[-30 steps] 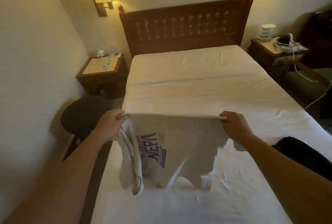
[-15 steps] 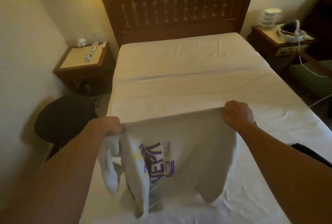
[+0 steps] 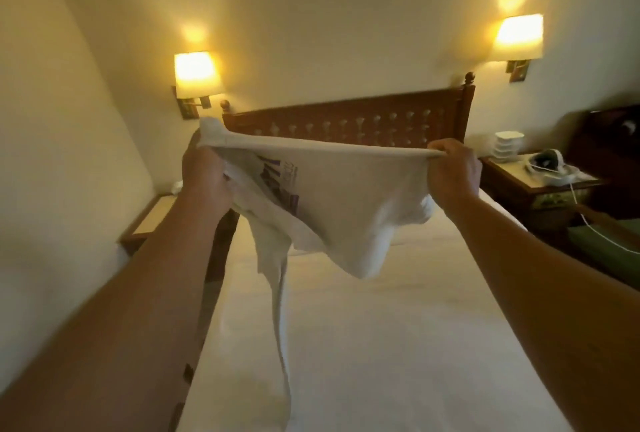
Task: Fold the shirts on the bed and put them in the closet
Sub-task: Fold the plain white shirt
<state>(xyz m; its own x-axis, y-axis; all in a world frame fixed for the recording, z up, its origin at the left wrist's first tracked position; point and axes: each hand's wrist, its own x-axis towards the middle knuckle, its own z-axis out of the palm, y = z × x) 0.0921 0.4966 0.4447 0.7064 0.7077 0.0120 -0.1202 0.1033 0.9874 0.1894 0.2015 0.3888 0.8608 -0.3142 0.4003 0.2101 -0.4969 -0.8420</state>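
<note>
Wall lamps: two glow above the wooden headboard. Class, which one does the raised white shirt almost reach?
The lit wall lamp by the left hand; the other lamp hangs clear, above the right.

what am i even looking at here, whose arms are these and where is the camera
There is no machine here. The camera sits on a person's head and looks forward and down, so the two bare arms reaching into the picture are that person's own.

The left hand and the right hand each grip an edge of a white shirt with purple print and hold it stretched out in the air between them. The rest of it hangs loose, with one strip trailing down toward the bed.

The bed has a plain white sheet and a dark wooden headboard. Two lit wall lamps hang above it. On the right stands a nightstand with a stack of white things and a corded device; what they are is too blurred to tell. The edge of another nightstand shows on the left.
</note>
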